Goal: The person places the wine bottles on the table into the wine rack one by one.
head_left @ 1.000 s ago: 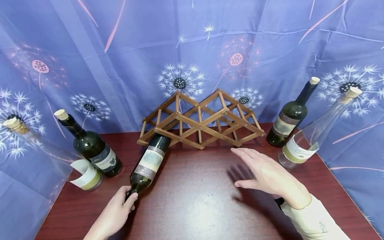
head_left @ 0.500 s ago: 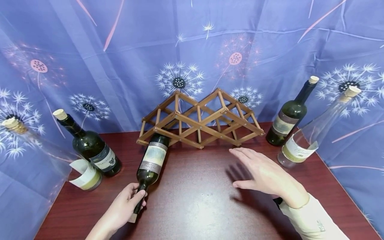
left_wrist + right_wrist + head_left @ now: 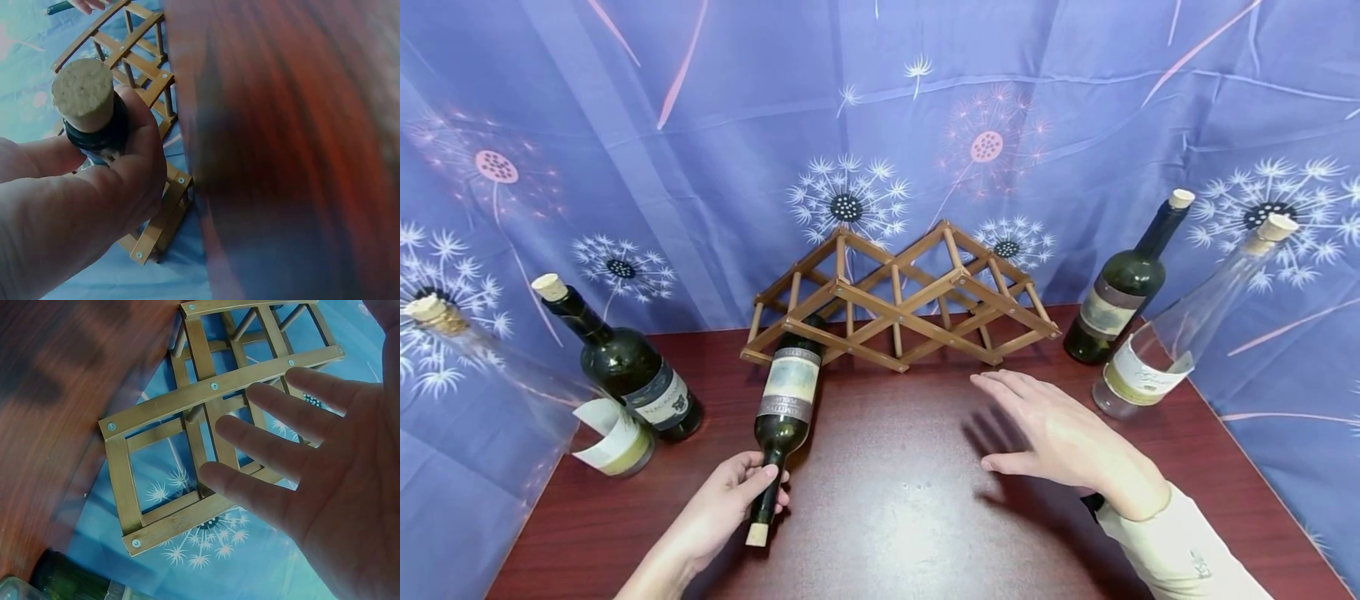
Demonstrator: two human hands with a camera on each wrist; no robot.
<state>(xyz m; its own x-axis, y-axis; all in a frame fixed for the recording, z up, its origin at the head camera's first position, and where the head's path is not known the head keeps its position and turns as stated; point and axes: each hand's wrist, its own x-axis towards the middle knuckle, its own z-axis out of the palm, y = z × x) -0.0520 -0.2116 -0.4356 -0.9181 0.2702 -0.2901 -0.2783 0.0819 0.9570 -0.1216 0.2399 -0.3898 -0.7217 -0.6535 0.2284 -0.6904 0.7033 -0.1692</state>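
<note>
My left hand [image 3: 730, 504] grips the neck of a dark green wine bottle [image 3: 790, 383], its thumb lying along the top. The bottle's cork [image 3: 83, 94] points back toward me, and its base end sits in the lower left opening of a wooden lattice wine rack [image 3: 901, 313]. My right hand [image 3: 1056, 433] hovers over the table in front of the rack's right part, fingers spread and holding nothing. In the right wrist view the straight fingers [image 3: 262, 437] overlap the rack.
At left stand a clear corked bottle [image 3: 617, 442] and a dark wine bottle [image 3: 640, 375]. At right are another dark wine bottle [image 3: 1112, 304] and a clear one [image 3: 1150, 367]. A blue dandelion-print cloth [image 3: 737, 125] hangs behind the dark red table [image 3: 880, 467].
My left hand has swung the bottle's neck to the right, so the bottle lies straighter to the rack, with its base slightly deeper in. The cork has come into view. My right hand has hardly moved.
</note>
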